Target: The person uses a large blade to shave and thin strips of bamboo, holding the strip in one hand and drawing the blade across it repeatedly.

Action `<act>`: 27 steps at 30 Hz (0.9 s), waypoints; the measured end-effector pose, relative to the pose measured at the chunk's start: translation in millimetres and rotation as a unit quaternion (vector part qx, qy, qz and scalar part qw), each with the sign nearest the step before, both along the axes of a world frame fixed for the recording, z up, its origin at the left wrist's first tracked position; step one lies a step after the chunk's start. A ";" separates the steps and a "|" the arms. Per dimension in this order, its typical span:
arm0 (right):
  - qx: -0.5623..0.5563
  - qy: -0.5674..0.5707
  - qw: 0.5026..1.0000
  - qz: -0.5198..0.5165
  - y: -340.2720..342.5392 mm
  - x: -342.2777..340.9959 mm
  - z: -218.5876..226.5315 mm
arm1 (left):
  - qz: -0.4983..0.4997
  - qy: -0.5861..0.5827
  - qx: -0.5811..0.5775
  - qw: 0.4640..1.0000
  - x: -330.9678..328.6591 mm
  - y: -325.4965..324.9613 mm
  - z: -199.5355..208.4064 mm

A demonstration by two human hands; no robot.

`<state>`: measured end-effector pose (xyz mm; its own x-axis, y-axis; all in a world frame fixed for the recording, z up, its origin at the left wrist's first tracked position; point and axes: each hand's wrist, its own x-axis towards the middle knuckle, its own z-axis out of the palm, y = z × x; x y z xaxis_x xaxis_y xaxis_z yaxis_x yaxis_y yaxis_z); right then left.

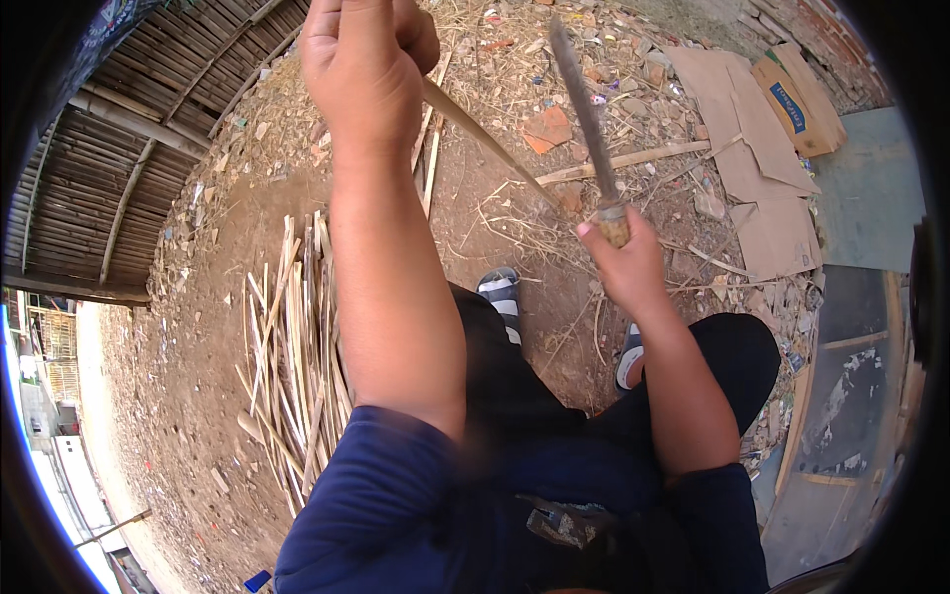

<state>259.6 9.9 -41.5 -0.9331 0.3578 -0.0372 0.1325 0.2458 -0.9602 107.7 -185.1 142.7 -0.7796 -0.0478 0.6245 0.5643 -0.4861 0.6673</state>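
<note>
My left hand (368, 69) is raised at the top of the view, its fingers closed round a long thin bamboo strip (487, 141). The strip slants down to the right, its lower end close to my right thumb; whether it touches the thumb I cannot tell. My right hand (629, 259) grips a machete (586, 109) by its pale handle, and the dark, worn blade points up and away from me. To the left of my legs, a pile of split bamboo strips (302, 342) lies on the dirt ground.
Wood shavings, brick pieces (546, 130) and litter cover the ground ahead. Flattened cardboard (740, 148) and a cardboard box (800, 99) lie at the far right, near a grey-green panel (871, 188). A bamboo slat wall (84, 188) stands on the left. My sandalled feet (502, 299) are below the strip.
</note>
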 end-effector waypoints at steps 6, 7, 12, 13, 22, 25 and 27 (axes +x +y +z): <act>0.051 -0.013 0.998 0.034 -20.9 5.4 6.5 | 0.034 0.013 -0.010 0.999 -0.3 -15.3 -6.3; 0.064 0.003 0.998 0.025 -24.1 5.0 7.8 | 0.026 0.003 -0.002 1.000 -1.8 -15.5 -7.2; 0.151 -0.083 0.984 0.053 -27.8 4.4 -44.5 | 0.057 0.017 -0.011 0.998 -2.4 -12.6 -8.3; 0.130 -0.117 0.984 0.046 -24.2 2.8 -67.6 | 0.054 0.010 -0.010 0.998 -1.3 -16.1 -7.6; 0.046 -0.030 0.998 -0.024 -0.3 -14.7 -24.2 | -0.014 0.028 -0.039 0.999 -3.1 -26.1 -10.7; 0.016 -0.011 1.000 -0.010 -15.3 -9.2 -13.1 | -0.060 0.046 -0.059 0.995 -5.9 -30.3 -13.9; 0.095 -0.048 0.993 0.055 -23.4 -1.3 -62.5 | -0.084 0.055 -0.065 0.993 -5.4 -26.2 -11.1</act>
<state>258.3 -13.5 -104.0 -0.9625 0.2622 -0.0692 0.1831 0.4403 -0.8790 102.3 -211.3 131.6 -0.6960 0.1627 0.6993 0.5564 -0.4935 0.6685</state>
